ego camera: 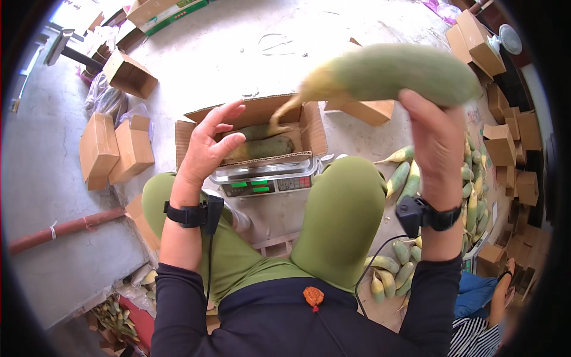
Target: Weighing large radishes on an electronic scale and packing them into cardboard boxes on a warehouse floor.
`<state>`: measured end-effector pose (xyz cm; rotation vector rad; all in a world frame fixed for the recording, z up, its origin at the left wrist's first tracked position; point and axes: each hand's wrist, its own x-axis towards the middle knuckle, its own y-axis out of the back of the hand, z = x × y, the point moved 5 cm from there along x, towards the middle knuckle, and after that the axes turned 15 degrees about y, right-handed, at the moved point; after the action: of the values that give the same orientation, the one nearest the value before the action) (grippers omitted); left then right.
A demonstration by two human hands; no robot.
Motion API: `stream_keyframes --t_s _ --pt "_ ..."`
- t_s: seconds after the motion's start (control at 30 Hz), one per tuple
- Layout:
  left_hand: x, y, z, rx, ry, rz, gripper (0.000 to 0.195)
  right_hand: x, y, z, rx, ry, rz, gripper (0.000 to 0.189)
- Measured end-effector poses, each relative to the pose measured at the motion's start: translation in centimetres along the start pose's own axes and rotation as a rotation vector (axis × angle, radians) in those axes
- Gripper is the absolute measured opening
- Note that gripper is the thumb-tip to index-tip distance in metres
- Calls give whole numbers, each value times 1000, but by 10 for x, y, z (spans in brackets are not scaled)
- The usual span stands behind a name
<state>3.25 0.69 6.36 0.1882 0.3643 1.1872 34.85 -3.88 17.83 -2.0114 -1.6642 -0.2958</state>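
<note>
A large green radish point(392, 73) with a pale, tapering root is in my right hand point(435, 138), raised to the right of an open cardboard box point(316, 129). The radish is slightly blurred, and its thin root tip overlaps the box opening in the picture. Inside the box lie green radishes point(263, 148). My left hand point(212, 138) is at the box's left side with fingers apart and nothing in it. Beneath the box is a digital weighing scale point(267, 180) with lit green displays.
Many green radishes point(473, 209) lie on the floor at the right, with more point(388, 283) beside my right forearm. Cardboard boxes point(98, 147) stand at the left and others point(499, 145) at the far right. A person in striped clothing point(475, 337) is at the lower right.
</note>
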Motion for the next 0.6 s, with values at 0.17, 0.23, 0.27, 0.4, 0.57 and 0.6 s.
stream_keyframes --t_s 0.17,0.23,0.27,0.4,0.57,0.6 --pt "-4 -22 7 -496 -35 -286 72 0 -71 53 212 -156 -156 38" --pt "-6 -21 -3 -566 266 -307 69 -5 -84 70 260 -289 -198 43" --pt "-4 -19 -9 -648 266 -317 62 -4 -86 74 251 -307 -272 45" --pt "-7 10 -12 -529 320 -125 52 3 -60 76 -41 -397 -450 42" --pt "-17 30 -30 -275 452 -63 50 -12 25 93 -359 -476 -329 33" --pt "-14 30 -35 -139 446 -33 49 -22 48 100 -416 -533 -253 31"
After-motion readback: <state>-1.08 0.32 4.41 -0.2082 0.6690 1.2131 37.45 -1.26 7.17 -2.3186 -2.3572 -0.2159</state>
